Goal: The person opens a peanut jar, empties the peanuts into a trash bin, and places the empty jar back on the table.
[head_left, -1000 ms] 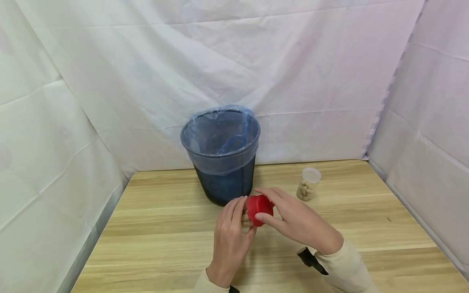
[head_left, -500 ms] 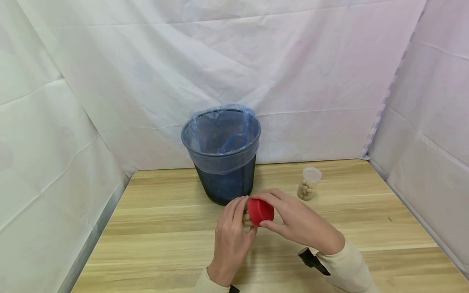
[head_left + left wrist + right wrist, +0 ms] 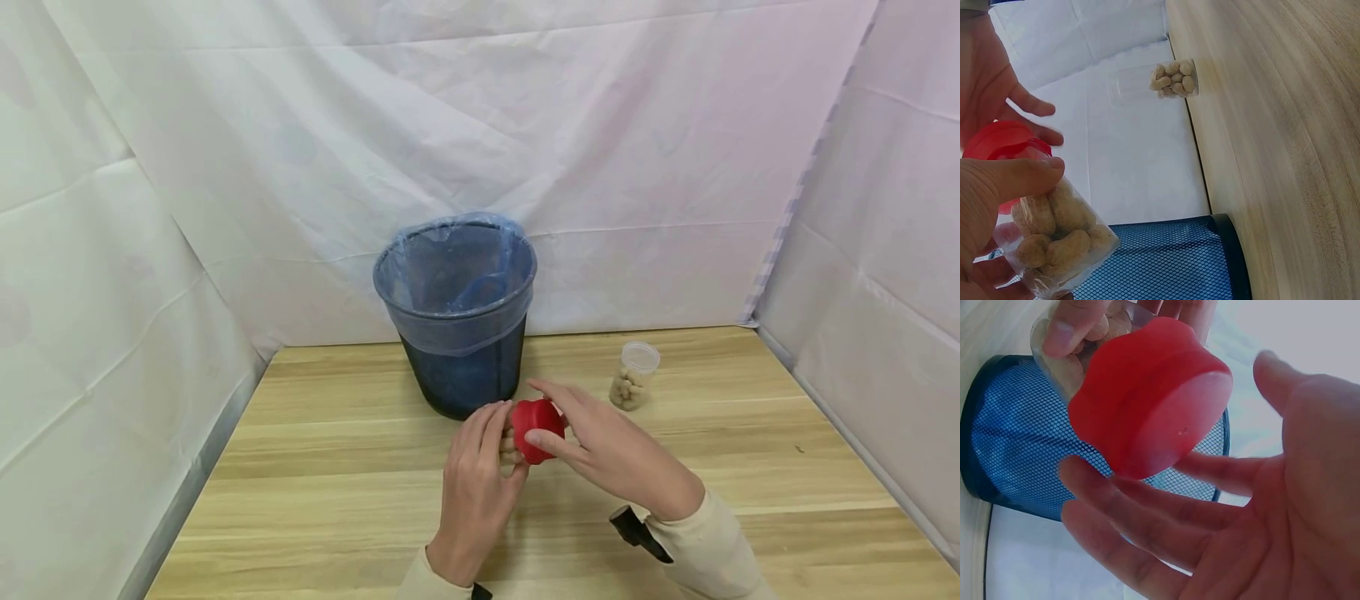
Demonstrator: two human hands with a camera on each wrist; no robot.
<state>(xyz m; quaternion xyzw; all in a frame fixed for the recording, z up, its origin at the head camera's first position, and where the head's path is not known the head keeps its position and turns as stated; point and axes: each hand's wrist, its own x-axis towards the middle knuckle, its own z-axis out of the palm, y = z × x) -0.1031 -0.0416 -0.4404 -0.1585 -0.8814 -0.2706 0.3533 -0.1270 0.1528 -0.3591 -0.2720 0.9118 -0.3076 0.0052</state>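
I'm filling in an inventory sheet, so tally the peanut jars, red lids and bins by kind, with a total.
Peanut jars: 2 (held jar in the left hand; standing jar on the table)
Red lid: 1
Bin: 1
Total: 4

Gap on tbl (image 3: 562, 358) btwn bin (image 3: 465, 367) & peanut jar (image 3: 630, 388); bin blocks fwd of L hand (image 3: 476, 482).
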